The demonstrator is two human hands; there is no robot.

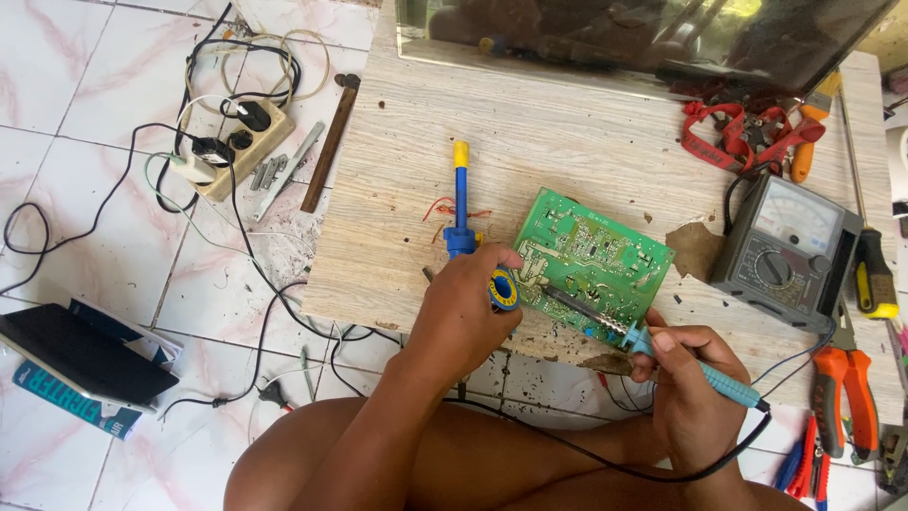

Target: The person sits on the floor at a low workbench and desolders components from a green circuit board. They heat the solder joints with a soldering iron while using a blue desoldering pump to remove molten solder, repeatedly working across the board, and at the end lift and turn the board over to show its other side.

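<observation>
Right hand (690, 378) has its fingers wrapped around the light blue handle of a soldering iron (653, 345), thumb pressed on top near the front of the grip – held pen-style. The metal tip runs up and to the left and touches down on the lower edge of the green circuit board (591, 255). The black cord leaves the back of the handle and loops down across the person's legs.

Left hand (463, 317) is curled shut around a little yellow-and-blue spool of solder (503, 289), fingers pinching it right at the board's left edge. Can't make out the solder wire itself, too thin at this size.

The board lies flat, solder side up, near the front edge of a low wooden table (530, 123). Just left of it, partly under the left hand, is a blue desoldering pump (460, 203) with a yellow plunger end, pointing away from the person. A few scraps of red wire lie next to it.

To the right of the board – an analog multimeter (785, 246), then a yellow-handled screwdriver (875, 274) and orange-handled pliers (837, 393) near the table's right edge. A red strap (733, 132) is bunched up behind the meter.

On the tiled floor to the left there's a beige power strip (236, 142) with black and white plugs and a tangle of cables.
</observation>
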